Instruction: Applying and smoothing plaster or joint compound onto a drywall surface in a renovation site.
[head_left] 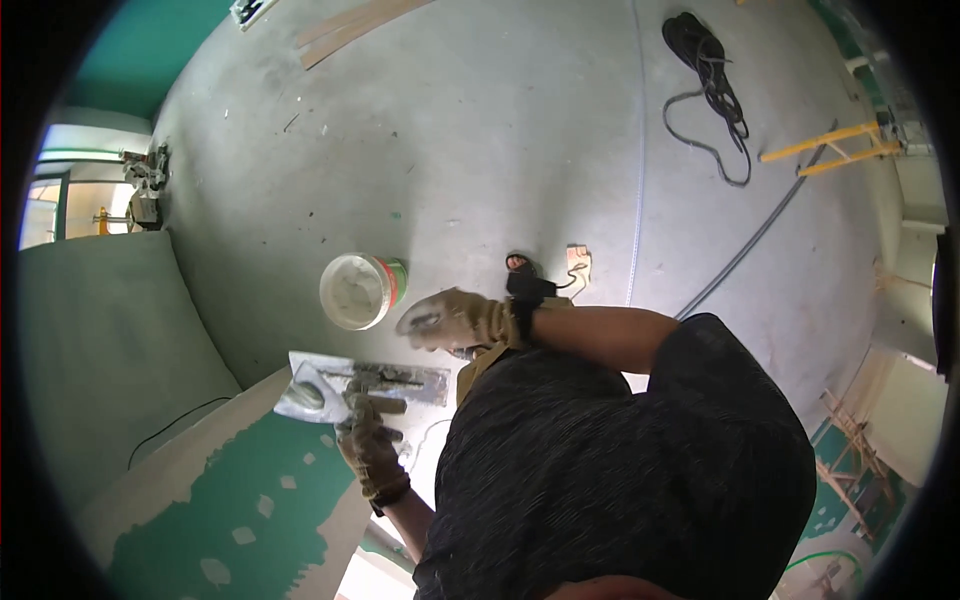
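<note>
My left hand (370, 445), in a dirty work glove, is closed around a flat plastering trowel (425, 385). White compound (308, 392) is heaped at the far left end of its broad metal blade. My right hand (445, 322), also gloved, reaches across in front of me, just above the trowel. Its fingers are blurred, so whether they are closed is unclear. Beside that hand, on the floor, stands a round bucket (392, 282) of white compound (355, 288), with a green and red outside.
Close at left rises a green board wall (270, 470) with white patches. A coiled black cable (705, 75) and a yellow metal frame (835, 150) lie at far right, near a long dark pipe (760, 230). Wooden strips (350, 30) rest on the far floor.
</note>
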